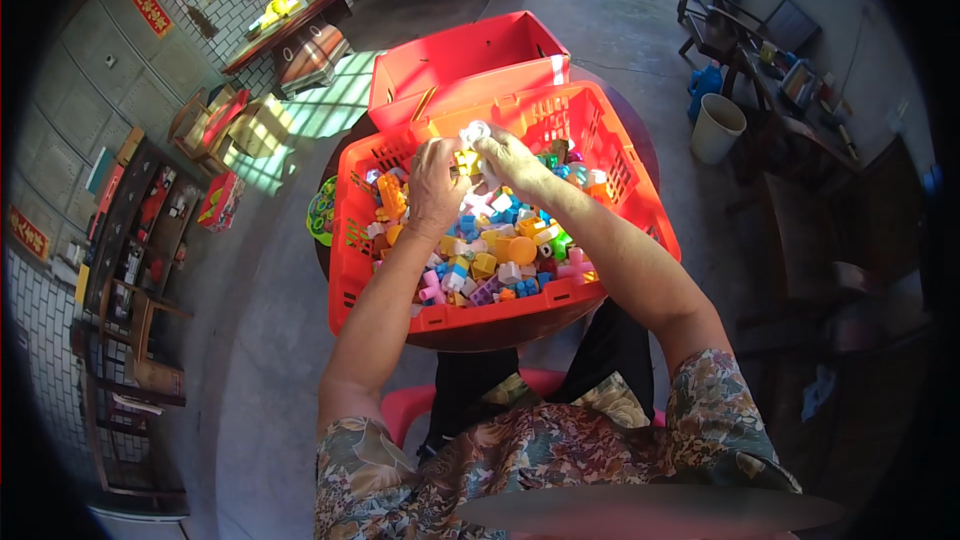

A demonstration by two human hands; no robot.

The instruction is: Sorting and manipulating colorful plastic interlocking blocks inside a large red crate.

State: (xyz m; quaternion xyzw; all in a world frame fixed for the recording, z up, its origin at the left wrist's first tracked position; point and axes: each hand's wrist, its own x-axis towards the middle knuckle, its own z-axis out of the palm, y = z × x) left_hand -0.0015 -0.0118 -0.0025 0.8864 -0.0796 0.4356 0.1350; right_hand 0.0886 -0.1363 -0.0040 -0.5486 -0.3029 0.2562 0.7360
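white toy piece [474, 130] sits at the fingertips of both hands, over the far end of the red plastic basket [640, 202]. right hand [510, 158] fingers pinched on it from the right; left hand [432, 188] fingers curled shut on a small yellow block [466, 162] just below it. basket is full of mixed plastic blocks [490, 250], pink, blue, orange, white, & rests on a dark round surface [480, 332]. open red box [470, 65] just behind the basket. white bucket [716, 127] on the floor, well apart to the right.
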